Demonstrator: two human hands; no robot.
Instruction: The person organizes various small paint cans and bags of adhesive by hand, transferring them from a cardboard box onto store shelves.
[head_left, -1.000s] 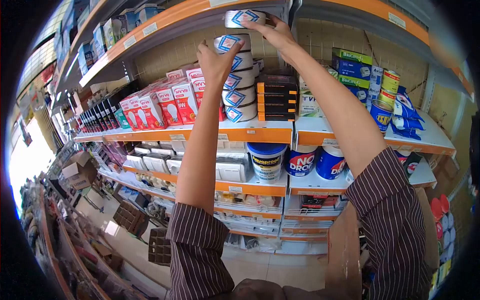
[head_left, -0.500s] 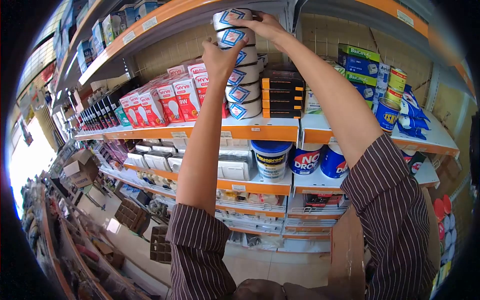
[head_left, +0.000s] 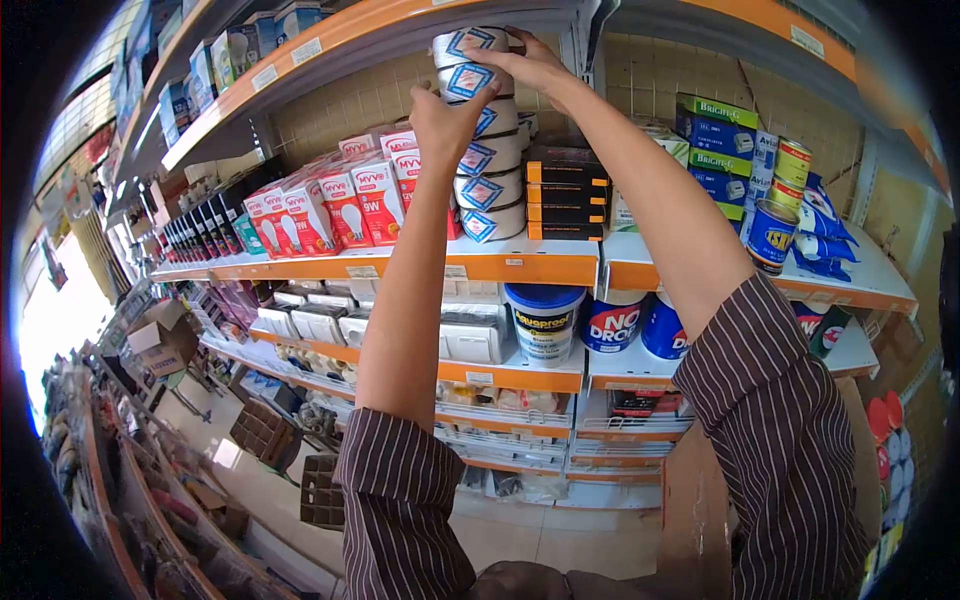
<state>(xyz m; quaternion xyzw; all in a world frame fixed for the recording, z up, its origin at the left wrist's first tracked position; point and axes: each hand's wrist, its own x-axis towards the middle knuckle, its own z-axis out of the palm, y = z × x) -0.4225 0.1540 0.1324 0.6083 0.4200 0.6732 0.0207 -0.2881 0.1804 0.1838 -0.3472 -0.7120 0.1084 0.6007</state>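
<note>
A tall stack of white tape rolls [head_left: 492,190] with blue-edged diamond labels stands on the upper shelf. My right hand [head_left: 528,66] is closed around the top roll [head_left: 462,42], its thumb across the front and its other fingers behind the right side. Lower down, my left hand [head_left: 446,122] wraps the left side near the second roll [head_left: 464,82], with the thumb at the front; its remaining fingers are partly hidden. Red-and-white light bulb boxes [head_left: 375,200] sit left of the stack, and black-and-orange boxes [head_left: 565,195] sit close on its right.
An orange-edged shelf [head_left: 400,30] runs just above my hands. Paint cans [head_left: 773,235] and blue packets [head_left: 825,235] stand at the right. Below are an Aquaproof bucket [head_left: 543,325] and NO DROP buckets [head_left: 612,322]. A cardboard box [head_left: 695,500] is low in front of me.
The view has shifted slightly, so the shelf and rolls appear a little lower. Both hands keep nearly the same position on the stack.
</note>
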